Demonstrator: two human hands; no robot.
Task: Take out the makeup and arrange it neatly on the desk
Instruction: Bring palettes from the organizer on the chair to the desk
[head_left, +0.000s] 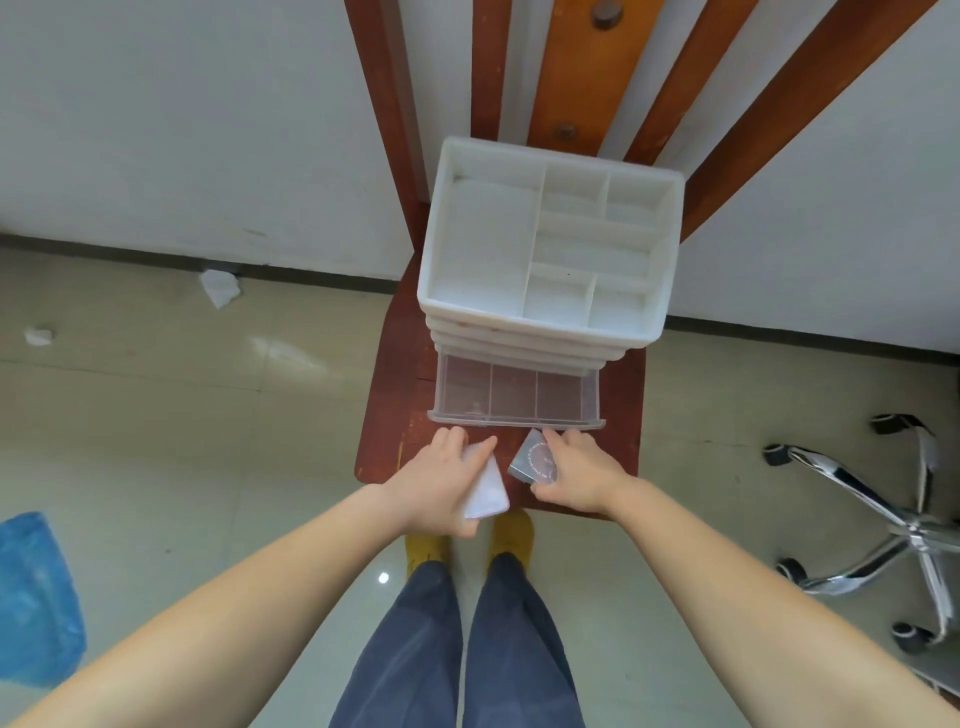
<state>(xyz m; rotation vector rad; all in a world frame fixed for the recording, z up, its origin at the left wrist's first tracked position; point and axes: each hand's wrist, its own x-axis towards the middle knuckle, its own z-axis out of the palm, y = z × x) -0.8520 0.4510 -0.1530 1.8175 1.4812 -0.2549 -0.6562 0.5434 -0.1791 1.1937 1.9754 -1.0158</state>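
White flat makeup case (487, 488) gripped in left hand (441, 486), clear square compact (534, 458) pinched in right hand (582, 470), both held just above front edge of red wooden chair seat (395, 395). Behind them, clear bottom drawer (514, 397) pulled out from white plastic organizer (545, 249). Crumpled paper (219, 287) on tiled floor (182, 395) to the left; chrome chair base (904, 530) at right.

Left hand (441, 486) grips white flat case (485, 491); right hand (582, 470) pinches clear square compact (535, 460) (printed lid). Open clear drawer (514, 397) just beyond both grips.
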